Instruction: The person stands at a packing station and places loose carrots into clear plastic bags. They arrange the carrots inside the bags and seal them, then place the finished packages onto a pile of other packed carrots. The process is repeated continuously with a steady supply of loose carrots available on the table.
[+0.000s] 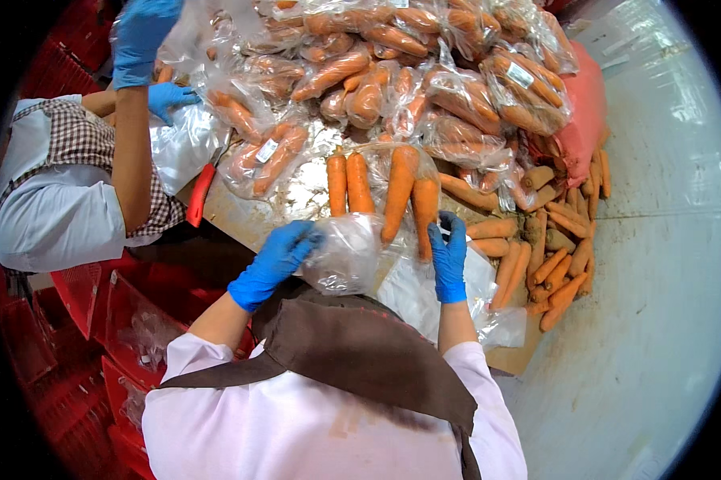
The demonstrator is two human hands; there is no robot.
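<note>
My left hand [282,258], in a blue glove, grips the side of a crumpled clear plastic bag [345,258]. Two upright carrots [347,183] show just beyond that bag's far edge; whether their lower ends are inside it I cannot tell. To their right lie two larger carrots [401,189] with clear film around them. Beside the tip of the rightmost one is my right hand [449,255], also gloved, its thumb and forefinger bent near the film; a firm hold is not visible. Flat plastic bags [411,294] lie below, between my hands.
Bagged carrots [390,78] are heaped at the far side. Loose carrots [552,270] and a pink sack [582,114] lie to the right. At the left, a co-worker's gloved hands [171,99] are near a red-handled knife [199,195]. Red crates [126,330] stand lower left.
</note>
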